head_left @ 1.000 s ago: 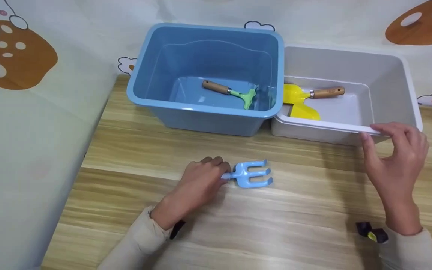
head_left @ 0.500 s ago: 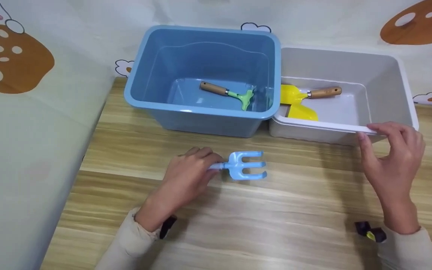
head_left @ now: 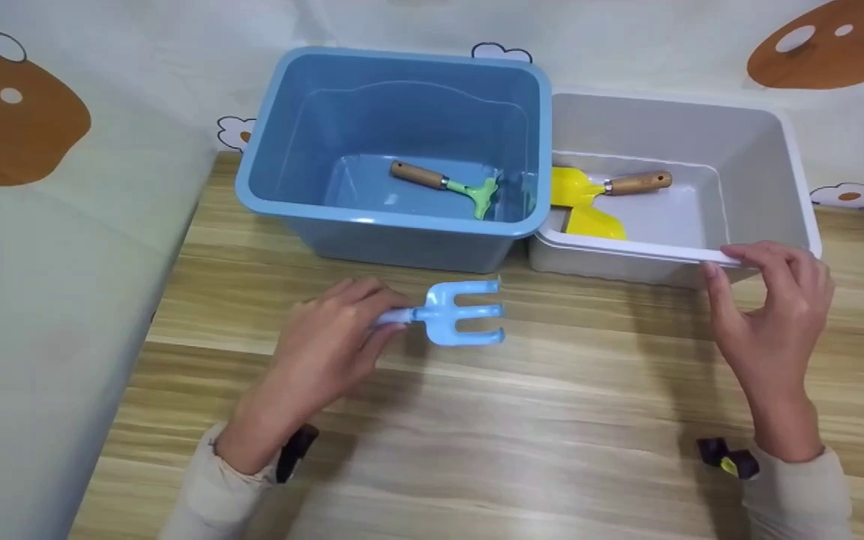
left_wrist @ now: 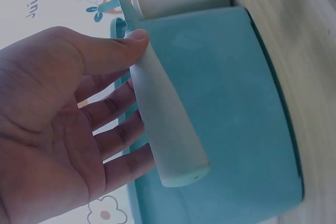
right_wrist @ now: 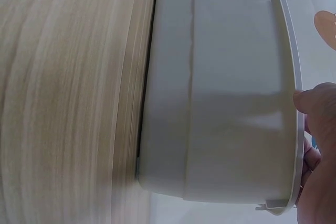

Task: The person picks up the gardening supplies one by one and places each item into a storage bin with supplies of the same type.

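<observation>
My left hand (head_left: 334,330) holds a light blue toy hand fork (head_left: 447,313) by its handle, tines pointing right, in front of the blue bin (head_left: 402,244). In the left wrist view the thumb and fingers pinch the pale handle (left_wrist: 168,124) near its neck. With thumb outside and fingers over the top, my right hand (head_left: 773,315) grips the front rim of the white bin (head_left: 627,255) near its right corner. Inside the blue bin lies a green rake (head_left: 481,196) with a wooden handle. Two yellow shovel heads (head_left: 597,223) show in the white bin, one with a wooden handle (head_left: 638,183).
Both bins stand side by side at the back of the wood-grain table (head_left: 492,450), the blue bin's rim overlapping the white bin's left end. Behind them is a pale wall covering (head_left: 162,67) printed with cartoon figures and flowers.
My left hand has lifted the hand fork and carried it left and toward the blue bin. The right hand keeps its grip on the white bin's rim, and the view has shifted slightly.
</observation>
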